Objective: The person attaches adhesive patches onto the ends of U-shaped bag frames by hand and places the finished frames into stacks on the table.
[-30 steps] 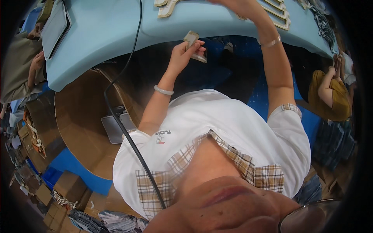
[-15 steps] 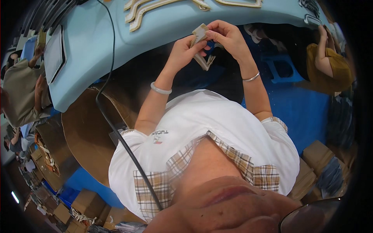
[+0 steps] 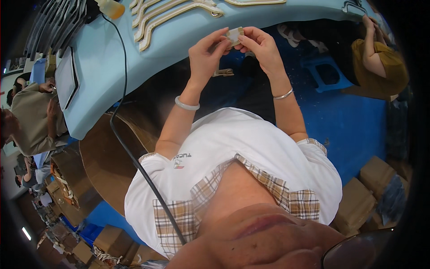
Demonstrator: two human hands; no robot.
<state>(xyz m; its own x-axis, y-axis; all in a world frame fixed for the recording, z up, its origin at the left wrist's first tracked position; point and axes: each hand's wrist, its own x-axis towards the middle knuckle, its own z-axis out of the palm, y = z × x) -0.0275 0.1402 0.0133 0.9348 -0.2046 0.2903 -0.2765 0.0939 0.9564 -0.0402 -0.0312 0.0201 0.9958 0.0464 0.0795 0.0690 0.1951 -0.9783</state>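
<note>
Over the near edge of the light blue table, both my hands are closed on a cream strap with tan edges [image 3: 234,36], probably a bag strap. My left hand [image 3: 206,54] pinches its left side between thumb and fingers. From the other side, my right hand [image 3: 263,48] grips it with thumb and fingertips. The strap's lower end [image 3: 224,72] hangs below my left hand, and the stretch between is hidden by my fingers. On the table [image 3: 102,76] beyond lie several similar cream straps [image 3: 172,20], one with a small metal ring.
A black cable [image 3: 125,58] runs from the table toward me. An orange-and-clear bottle [image 3: 112,9], a stack of dark strips [image 3: 56,29] and a flat grey panel [image 3: 67,78] are at left. Co-workers sit on both sides. A blue stool [image 3: 329,78] and cardboard boxes [image 3: 358,201] stand on the floor.
My hands have turned the strap, so its wide part is more level and its hanging end shows less. The view has shifted slightly, bringing the bottle into sight.
</note>
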